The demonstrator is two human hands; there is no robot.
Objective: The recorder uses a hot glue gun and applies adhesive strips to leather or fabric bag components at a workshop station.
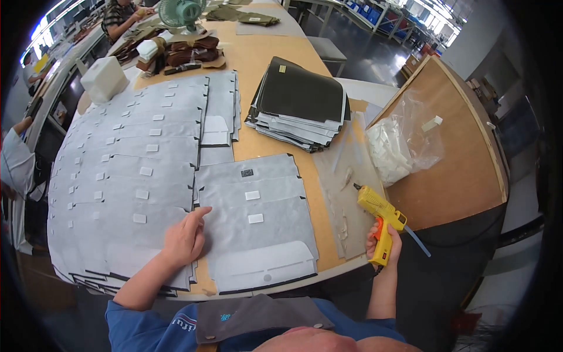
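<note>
My right hand (394,245) grips a yellow hot glue gun (376,203) by its handle, fingers near the orange trigger. Its nozzle points up and left, and a translucent glue stick sticks out behind. My left hand (185,239) rests by the left edge of a pale grey panel (229,229), index finger stretched over that edge, other fingers curled, nothing visible in it. On this panel are two white rectangles (253,195), a dark speckled patch (247,173) above them and a lighter pocket-shaped piece (264,262) at the near end.
Overlapping grey panels with white rectangles (117,176) cover the table's left. A stack of dark-topped panels (302,97) stands behind. Right of it lie a glue-marked board (346,199) and a clear bag of white pieces (390,149), beside a wooden board (451,158). A fan (182,12) stands far back.
</note>
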